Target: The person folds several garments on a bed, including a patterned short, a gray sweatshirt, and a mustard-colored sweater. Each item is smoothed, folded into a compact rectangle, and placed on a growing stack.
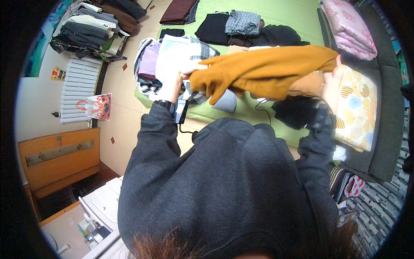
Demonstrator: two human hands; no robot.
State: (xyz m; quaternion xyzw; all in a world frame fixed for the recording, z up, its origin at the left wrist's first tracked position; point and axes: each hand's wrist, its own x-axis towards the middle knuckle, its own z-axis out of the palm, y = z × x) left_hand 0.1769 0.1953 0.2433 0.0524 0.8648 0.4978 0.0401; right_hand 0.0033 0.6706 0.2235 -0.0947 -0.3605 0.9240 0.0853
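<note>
A mustard-yellow knit garment (pixel 258 69) is stretched sideways between my two hands, above a bed with a light green sheet (pixel 291 11). My left hand (pixel 190 69) grips its left end, beside a pile of folded clothes with a pale blue piece (pixel 173 53) on top. At the other end, my right hand (pixel 333 73) holds the fabric near a folded blanket with a bear print (pixel 357 103). Under the garment, an orange-tan cloth (pixel 309 84) and a grey cloth (pixel 226 102) show in part. Some of what lies behind it is hidden.
Farther back lie a checked folded garment (pixel 242 22), black clothes (pixel 212 29) and dark red folded cloth (pixel 178 11). A pink quilt (pixel 351 29) rests by the dark grey headboard (pixel 388 97). Left stand a white radiator (pixel 79 90) and a clothes-laden rack (pixel 93 29).
</note>
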